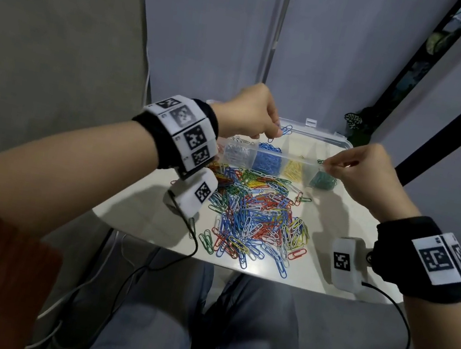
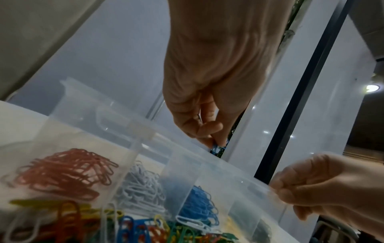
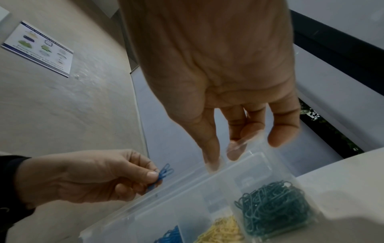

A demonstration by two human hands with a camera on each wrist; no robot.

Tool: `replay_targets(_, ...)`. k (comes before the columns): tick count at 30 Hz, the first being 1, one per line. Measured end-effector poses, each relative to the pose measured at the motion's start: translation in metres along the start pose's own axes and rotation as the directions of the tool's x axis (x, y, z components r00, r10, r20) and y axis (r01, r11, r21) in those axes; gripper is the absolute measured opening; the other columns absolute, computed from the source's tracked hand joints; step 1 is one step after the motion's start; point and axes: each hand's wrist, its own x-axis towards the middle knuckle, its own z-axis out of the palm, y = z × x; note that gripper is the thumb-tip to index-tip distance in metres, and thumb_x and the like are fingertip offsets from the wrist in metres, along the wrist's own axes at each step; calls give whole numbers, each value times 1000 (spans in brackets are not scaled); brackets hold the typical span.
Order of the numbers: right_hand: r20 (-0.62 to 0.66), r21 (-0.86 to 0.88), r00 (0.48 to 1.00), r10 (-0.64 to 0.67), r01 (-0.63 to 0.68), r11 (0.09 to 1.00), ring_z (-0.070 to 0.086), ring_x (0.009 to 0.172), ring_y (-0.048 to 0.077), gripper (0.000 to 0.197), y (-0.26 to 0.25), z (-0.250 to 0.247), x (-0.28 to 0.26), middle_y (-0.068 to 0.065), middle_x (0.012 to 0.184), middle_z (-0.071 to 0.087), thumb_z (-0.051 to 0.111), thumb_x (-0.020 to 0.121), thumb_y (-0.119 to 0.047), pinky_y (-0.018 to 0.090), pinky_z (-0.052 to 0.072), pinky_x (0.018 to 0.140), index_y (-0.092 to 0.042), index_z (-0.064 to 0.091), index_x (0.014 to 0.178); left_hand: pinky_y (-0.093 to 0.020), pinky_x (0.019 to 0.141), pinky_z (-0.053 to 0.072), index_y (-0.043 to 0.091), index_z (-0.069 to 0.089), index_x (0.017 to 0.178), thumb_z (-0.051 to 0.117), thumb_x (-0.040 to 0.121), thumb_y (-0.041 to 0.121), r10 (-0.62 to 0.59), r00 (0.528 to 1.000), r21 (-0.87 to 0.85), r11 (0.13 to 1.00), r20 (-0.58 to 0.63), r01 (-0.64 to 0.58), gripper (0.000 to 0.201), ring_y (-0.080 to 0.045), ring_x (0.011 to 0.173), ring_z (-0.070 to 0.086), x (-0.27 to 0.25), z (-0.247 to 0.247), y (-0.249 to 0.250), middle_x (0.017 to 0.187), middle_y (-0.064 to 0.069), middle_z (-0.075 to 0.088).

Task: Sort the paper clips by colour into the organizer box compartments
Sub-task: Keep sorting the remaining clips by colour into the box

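Right now my left hand pinches a few blue clips between thumb and fingertips, above the blue compartment at twelve o'clock. My right hand, at two o'clock, has fingers curled on the box edge by the green compartment. Light, springy and slick, clips tangle easily, so I judge pinching the loop ends best. The loose pile sits at six o'clock on the table; dividers leave narrow targets.

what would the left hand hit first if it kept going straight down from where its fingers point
Probably the blue clips heaped in the organizer box; the left hand pinches blue paper clips about above them, though depth is uncertain.
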Motion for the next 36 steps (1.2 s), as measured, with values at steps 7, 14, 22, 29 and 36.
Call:
replay_targets(7,1,7,1000,-5,5,1000,38,50,12,5,1,-1,1,-2,58,53,73,83,-7,7,29,41,-7,77,86,-16,47,39,5,74,97,79,79,27,-7,1000,77,997,24,5,29,-8,58,52,3,5,-4,78,0,66)
replay_targets(14,-12,-2,1000,-20,20,1000,40,50,12,6,1,-1,1,-5,57,54,73,82,-8,6,30,42,-7,78,86,-6,52,35,8,73,92,82,76,24,339,918,62,932,207,-358,24,8,52,52,-32,5,5,79,-2,69)
replay_targets(22,-17,-10,999,-28,28,1000,38,51,11,6,1,-1,0,-5,56,52,73,82,-8,7,30,43,-8,78,86,-23,86,38,26,47,137,84,59,57,151,748,461,704,647,-541,92,-13,110,46,-50,34,-8,123,3,48)
replay_targets(29,-10,8,1000,-16,16,1000,40,51,10,6,2,-1,1,-5,57,53,73,82,-8,6,30,42,-8,77,87,-26,75,39,24,53,110,87,63,42,223,784,440,724,580,-531,60,-11,90,46,-51,32,-20,98,8,50)
replay_targets(36,-8,-2,1000,-15,15,1000,40,51,10,7,1,-1,1,-5,57,52,74,82,-9,6,30,41,-7,78,88,-21,64,36,13,73,94,83,72,24,299,845,448,743,443,-497,27,-11,74,53,-43,30,-30,87,-2,70)
